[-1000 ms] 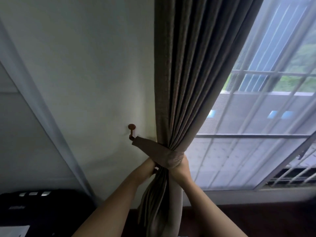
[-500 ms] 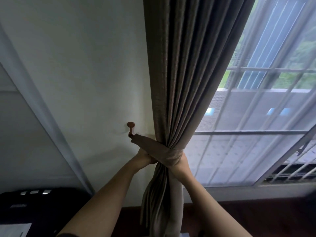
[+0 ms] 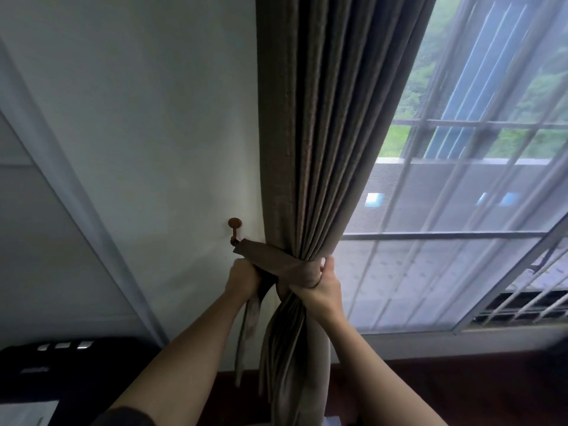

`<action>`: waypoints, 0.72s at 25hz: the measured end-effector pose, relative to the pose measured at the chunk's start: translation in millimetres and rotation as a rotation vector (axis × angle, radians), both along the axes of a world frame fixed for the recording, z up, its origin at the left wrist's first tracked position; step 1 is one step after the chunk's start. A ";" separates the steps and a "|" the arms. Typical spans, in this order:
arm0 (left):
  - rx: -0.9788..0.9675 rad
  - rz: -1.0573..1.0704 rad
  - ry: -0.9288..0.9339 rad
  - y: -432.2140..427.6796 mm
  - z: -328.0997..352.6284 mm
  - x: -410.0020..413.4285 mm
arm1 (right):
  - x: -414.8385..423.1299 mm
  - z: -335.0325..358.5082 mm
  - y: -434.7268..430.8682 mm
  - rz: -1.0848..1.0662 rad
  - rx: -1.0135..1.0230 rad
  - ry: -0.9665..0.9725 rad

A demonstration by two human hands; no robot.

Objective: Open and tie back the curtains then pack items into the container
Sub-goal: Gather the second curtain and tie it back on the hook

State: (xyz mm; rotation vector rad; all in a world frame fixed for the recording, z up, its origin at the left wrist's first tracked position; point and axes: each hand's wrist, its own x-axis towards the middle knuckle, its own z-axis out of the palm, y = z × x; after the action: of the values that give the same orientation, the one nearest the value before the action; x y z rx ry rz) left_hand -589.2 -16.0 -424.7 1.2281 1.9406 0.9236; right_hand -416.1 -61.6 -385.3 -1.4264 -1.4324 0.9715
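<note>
**Tieback end lying just below its hook**

Both arms are reaching up and forward. The right hand (image 3: 319, 284) is clamping its grip around the gathered curtain (image 3: 313, 149) at the tieback band (image 3: 276, 262). The left hand (image 3: 242, 276), nearer the wall, is closing its grip on the band's loose end. The hook (image 3: 234, 230) is sitting just above and left of that hand, so the left hand is likely doing the looping.

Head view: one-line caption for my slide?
Both hands, left hand and right hand, cinch a tieback around the gathered curtain beside a wall hook.
</note>
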 end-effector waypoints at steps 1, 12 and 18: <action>-0.025 0.025 0.035 -0.6 1.5 -2.6 | -2.7 -0.3 -2.4 -0.008 0.003 -0.006; -0.012 -0.119 0.479 -38.5 24.6 4.0 | -4.4 -8.1 -11.6 0.000 0.087 -0.164; 0.169 -0.113 0.421 -85.6 30.0 11.5 | -2.9 -12.0 -14.4 0.020 0.134 -0.173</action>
State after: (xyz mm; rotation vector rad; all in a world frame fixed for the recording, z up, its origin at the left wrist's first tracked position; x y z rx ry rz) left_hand -577.7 -101.6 -394.7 1.7253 2.1136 0.8333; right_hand -419.0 -76.0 -397.3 -1.4270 -1.6097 0.7639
